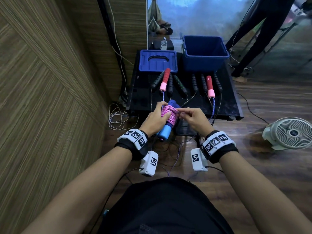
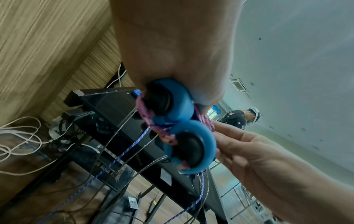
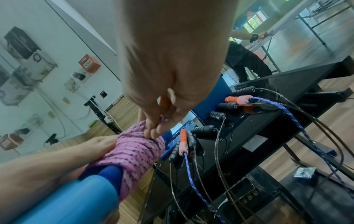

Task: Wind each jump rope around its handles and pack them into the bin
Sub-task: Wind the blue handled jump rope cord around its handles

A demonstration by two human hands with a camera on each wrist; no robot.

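Gripping blue handles (image 1: pixel 166 130) in left hand (image 1: pixel 154 119) | right hand (image 1: pixel 194 119) fingers (image 3: pixel 153 131) pinching pink rope (image 1: pixel 168 114)

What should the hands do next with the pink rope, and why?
Probably tuck the rope's end under the coils. The pink rope already wraps the blue handles, the left hand grips the bundle, and the right hand pinches the loose end.

A large indoor hall set up as a recording or test space; wood-plank floor (image 1: pixel 270 166), wood-panel wall (image 1: pixel 42 81), a fire alarm box (image 3: pixel 89 63) on a white wall. Folding tables (image 3: pixel 268 36) stand further back; a floor fan (image 1: pixel 290 132) sits beside the black worktop (image 1: pixel 226 105), loose cables (image 1: pixel 116 118) trailing below.
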